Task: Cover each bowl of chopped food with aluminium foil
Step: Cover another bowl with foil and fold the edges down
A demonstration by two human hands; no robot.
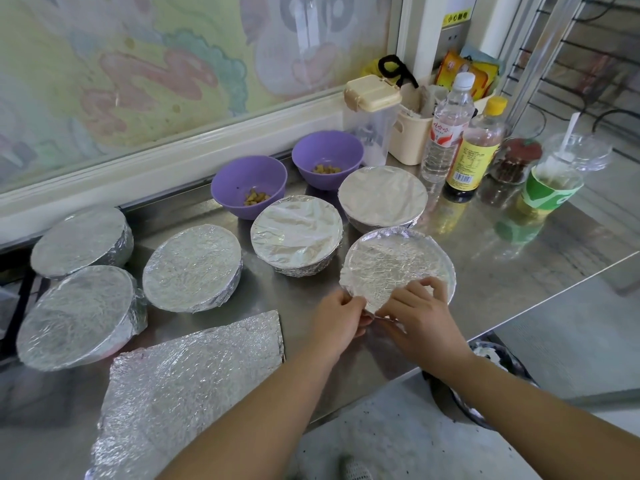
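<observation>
**Six wrapped-ish, two to go**

So the action is at the front bowl (pixel 415 244), sitting near the bench (pixel 502 265) edge. Its foil (pixel 381 271) is already laid flat over the top and folded down most of the way round. Both hands are at the near rim. The left hand (pixel 337 320) has its grip pinched on the foil edge, and the right hand (pixel 415 317) is right next to it, fingers curled and pinching the same bit. Looks like the last loose flap is getting crimped under.

Five more wrapped bowls (pixel 192 268) sit behind and to the left of the front bowl, all looking sealed.

What's left: two purple bowls (pixel 242 171) behind the front bowl, by the wall, are open, with some yellowish chopped stuff in the bottom. There's a spare sheet (pixel 194 372) lying flat to the left of the front bowl, nearer the person, so I'd guess that's for one of them. A second piece isn't in sight.
</observation>
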